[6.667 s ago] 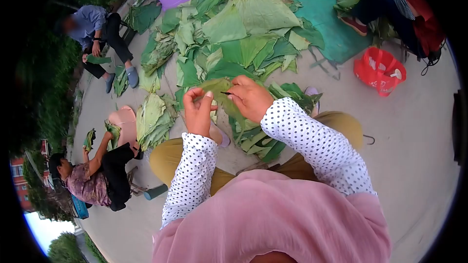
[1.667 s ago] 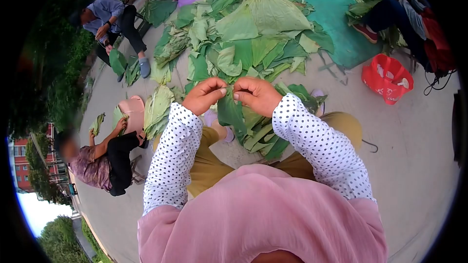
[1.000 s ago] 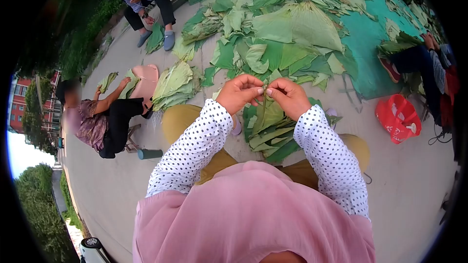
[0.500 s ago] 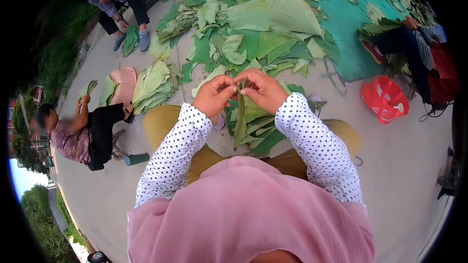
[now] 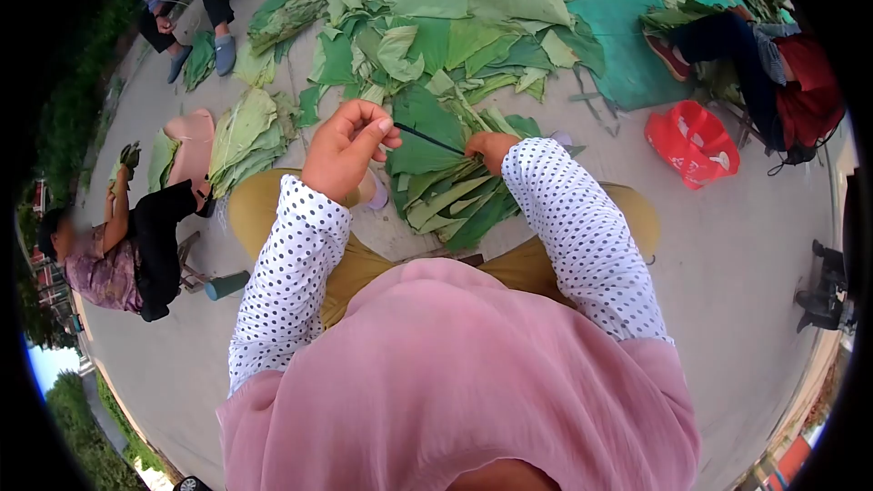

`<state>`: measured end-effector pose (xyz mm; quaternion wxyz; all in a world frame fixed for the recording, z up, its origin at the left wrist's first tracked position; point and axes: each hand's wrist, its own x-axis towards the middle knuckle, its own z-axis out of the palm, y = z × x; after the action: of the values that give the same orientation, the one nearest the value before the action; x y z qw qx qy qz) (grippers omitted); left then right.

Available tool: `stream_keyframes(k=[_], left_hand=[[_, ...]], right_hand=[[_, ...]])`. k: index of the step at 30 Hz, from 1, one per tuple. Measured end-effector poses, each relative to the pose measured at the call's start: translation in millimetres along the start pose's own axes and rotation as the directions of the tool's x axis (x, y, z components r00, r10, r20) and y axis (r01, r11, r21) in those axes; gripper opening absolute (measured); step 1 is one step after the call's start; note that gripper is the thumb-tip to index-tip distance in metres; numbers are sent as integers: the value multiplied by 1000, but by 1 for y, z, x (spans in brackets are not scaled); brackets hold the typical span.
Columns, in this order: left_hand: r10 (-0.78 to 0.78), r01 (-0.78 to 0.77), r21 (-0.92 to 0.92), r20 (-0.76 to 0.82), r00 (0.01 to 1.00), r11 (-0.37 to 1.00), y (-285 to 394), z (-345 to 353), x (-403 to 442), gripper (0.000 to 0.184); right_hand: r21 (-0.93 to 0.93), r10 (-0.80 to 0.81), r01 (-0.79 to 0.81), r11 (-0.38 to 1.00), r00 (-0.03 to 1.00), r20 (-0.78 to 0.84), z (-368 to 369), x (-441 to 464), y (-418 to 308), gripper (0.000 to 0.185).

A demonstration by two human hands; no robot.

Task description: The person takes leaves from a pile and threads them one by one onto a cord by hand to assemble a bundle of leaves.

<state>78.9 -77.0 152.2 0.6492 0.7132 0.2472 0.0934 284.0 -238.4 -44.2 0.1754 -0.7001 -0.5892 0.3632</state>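
Observation:
My left hand (image 5: pixel 344 147) is closed, pinching one end of a thin dark strip (image 5: pixel 427 138) between thumb and fingers. The strip runs taut, slanting down toward my right hand (image 5: pixel 492 151). That hand is closed around the gathered end of a bunch of large green leaves (image 5: pixel 450 205); its fingertips are mostly hidden, so I cannot tell whether they also grip the strip. The leaves fan out below and to the left of it, between my knees, with folded layers overlapping.
Many flat leaves (image 5: pixel 446 41) cover the ground ahead and part of a green sheet (image 5: pixel 627 45). A red bag (image 5: pixel 687 141) lies to the right, near a seated person (image 5: pixel 764 73). Two other people sit at the left. A pink container (image 5: pixel 189 150) stands beside a leaf stack (image 5: pixel 244 141).
My hands have moved apart from a joint pinch on a folded leaf. The dark strip now stretches between them, and my right hand is on the leaf bunch. The view has shifted slightly.

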Motion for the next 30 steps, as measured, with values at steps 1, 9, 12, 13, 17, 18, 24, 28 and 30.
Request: stream_keyframes(k=[1, 9, 12, 13, 17, 18, 24, 28, 30], left_hand=[[9, -9, 4, 8, 1000, 1000, -1, -1, -4, 9], [-7, 19, -150, 83, 997, 989, -15, 7, -14, 10], [-39, 37, -629, 10, 999, 776, -40, 22, -7, 19], [-40, 61, -633, 48, 998, 772, -62, 28, 0, 19], [-232, 211, 135, 172, 957, 968, -204, 47, 27, 30], [-4, -10, 59, 241, 970, 998, -203, 62, 29, 31], [242, -353, 420, 296, 924, 836, -229, 76, 58, 27], [67, -104, 402, 105, 992, 910, -225, 79, 64, 23], [-121, 124, 133, -29, 992, 983, -236, 82, 69, 15]], right_hand=[[-1, 7, -7, 1000, 1000, 0, 4, 0, 3, 32], [286, -180, 318, 904, 889, -422, 5, -23, -80, 24], [352, 37, 189, 917, 837, -545, 11, -34, -102, 15], [419, 85, 215, 882, 802, -591, 16, -35, -101, 15], [386, -21, 390, 836, 725, -688, 24, -38, -100, 16], [441, -21, 400, 804, 759, -651, 24, -41, -103, 17], [422, -75, 441, 792, 756, -650, 29, -46, -91, 15], [553, 20, 338, 761, 841, -541, 2, -57, -71, 19], [650, 283, 188, 736, 788, -547, -25, -68, -45, 26]])
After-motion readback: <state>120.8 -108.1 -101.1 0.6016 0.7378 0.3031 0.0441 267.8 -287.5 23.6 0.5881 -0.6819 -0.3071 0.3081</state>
